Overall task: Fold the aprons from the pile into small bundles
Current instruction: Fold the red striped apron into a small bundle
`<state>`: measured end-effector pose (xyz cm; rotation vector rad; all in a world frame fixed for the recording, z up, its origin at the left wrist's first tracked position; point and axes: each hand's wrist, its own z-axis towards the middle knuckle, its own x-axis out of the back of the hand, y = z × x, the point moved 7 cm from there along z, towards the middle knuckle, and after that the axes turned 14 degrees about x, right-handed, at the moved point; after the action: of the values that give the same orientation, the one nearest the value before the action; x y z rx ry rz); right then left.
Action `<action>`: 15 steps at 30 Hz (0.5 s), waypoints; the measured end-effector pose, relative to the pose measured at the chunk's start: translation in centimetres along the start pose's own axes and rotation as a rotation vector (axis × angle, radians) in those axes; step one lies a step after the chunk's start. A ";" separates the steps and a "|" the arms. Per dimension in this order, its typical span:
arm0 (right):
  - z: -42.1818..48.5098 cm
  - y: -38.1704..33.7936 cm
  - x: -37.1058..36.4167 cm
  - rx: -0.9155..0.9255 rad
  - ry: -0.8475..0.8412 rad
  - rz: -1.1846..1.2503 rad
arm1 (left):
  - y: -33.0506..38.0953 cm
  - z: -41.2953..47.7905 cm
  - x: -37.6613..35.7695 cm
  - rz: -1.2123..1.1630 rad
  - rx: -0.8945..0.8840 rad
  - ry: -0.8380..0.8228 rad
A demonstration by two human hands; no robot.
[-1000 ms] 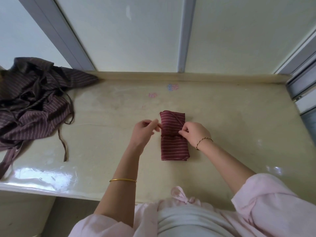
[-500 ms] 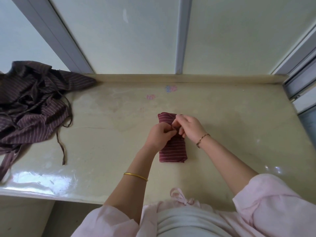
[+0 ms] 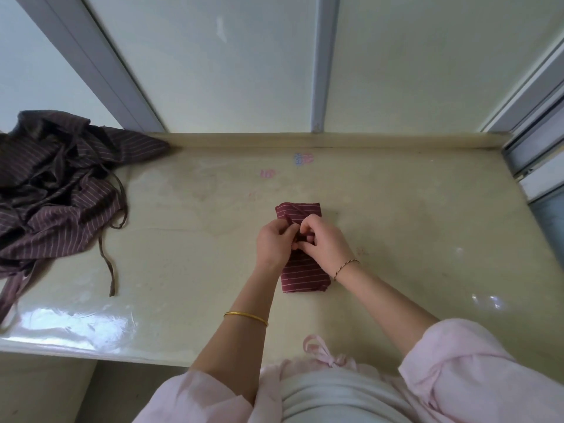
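Observation:
A maroon striped apron, folded into a small bundle, lies in the middle of the counter. Its thin strap crosses the far end of the bundle. My left hand and my right hand meet over the bundle's middle, fingers curled, each pinching the strap between fingertips. The part of the strap between my fingers is mostly hidden. A pile of dark brown striped aprons lies crumpled at the far left of the counter, with loose ties trailing toward the front.
The glossy beige counter ends in a front edge close to my body and a raised lip at the back wall. Window frames stand at the right end. Faint coloured marks sit near the back.
My hands moved from the bundle's two sides to its middle and came together over it, working the strap. The pile has not moved.

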<state>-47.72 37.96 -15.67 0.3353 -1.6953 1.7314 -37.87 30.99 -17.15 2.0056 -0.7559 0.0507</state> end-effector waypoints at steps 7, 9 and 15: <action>-0.5 -1.0 -0.4 0.153 0.082 -0.236 | 0.1 -0.3 0.4 -0.043 0.015 -0.020; -0.5 -1.0 -0.1 0.154 0.103 -0.274 | 0.4 -0.6 0.6 -0.118 0.022 -0.033; -0.3 0.2 0.9 -0.066 0.137 0.006 | 1.8 -1.5 0.6 0.129 -0.195 0.000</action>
<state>-48.42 38.53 -15.38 0.1775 -1.6506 1.6596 -37.98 31.30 -14.70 1.7707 -0.8560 0.0506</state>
